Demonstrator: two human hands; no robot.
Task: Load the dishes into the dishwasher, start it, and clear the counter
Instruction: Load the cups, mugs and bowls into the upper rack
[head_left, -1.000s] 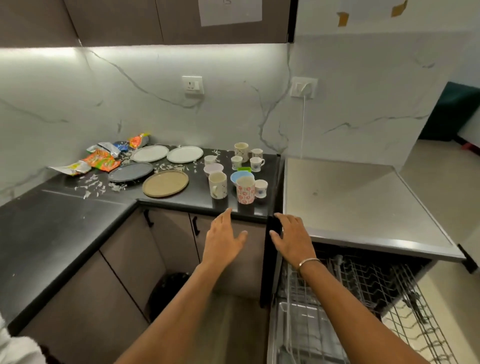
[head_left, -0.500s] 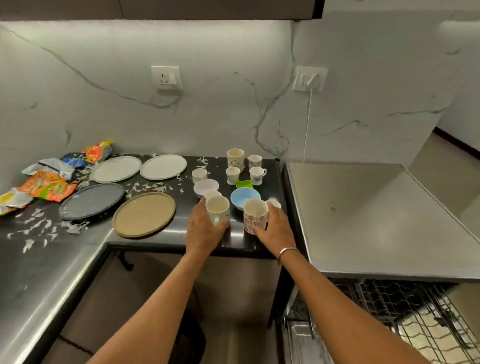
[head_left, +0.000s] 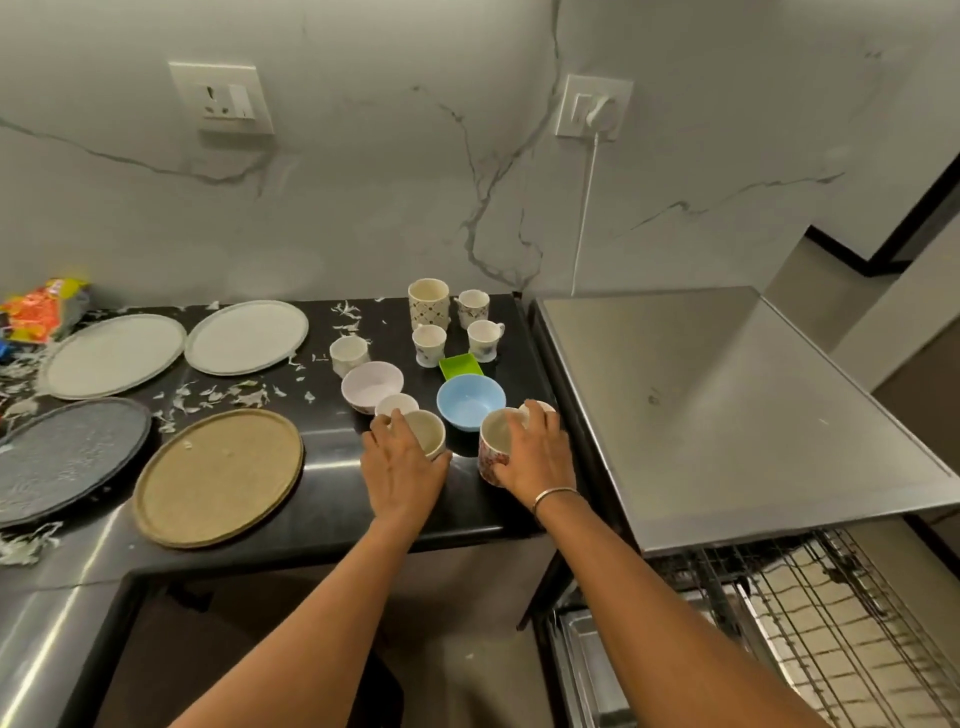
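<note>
The left hand (head_left: 402, 467) sits at the centre of the frame, thumb and fingers curled round a plain cream ceramic mug (head_left: 430, 435) standing on the black stone counter (head_left: 467, 512). Just to its right, the right hand (head_left: 537, 457) – a thin metal bangle (head_left: 556, 494) on its wrist – clasps a white mug with a red floral print (head_left: 491, 452), fingers over the rim and thumb on the side. A small white cup (head_left: 396, 404) stands at the left fingertips. Behind the two mugs are a light blue plastic bowl (head_left: 470, 400), a pale lilac bowl (head_left: 371, 385) and a small green square dish (head_left: 460, 366). Further back, by the marble wall, stand a tall cream mug with a diamond pattern (head_left: 428, 304) and several small white teacups. On the left half of the counter lie a round tan plate (head_left: 218, 475), a dark grey plate (head_left: 67, 460) and two white plates – one (head_left: 113, 356) beside the other (head_left: 247, 335) – among white paper scraps (head_left: 234, 396). Orange snack wrappers (head_left: 44, 312) lie at the left edge. On the right stands the steel-topped dishwasher (head_left: 727, 415), its wire rack (head_left: 841, 623) pulled out at lower right.
</note>
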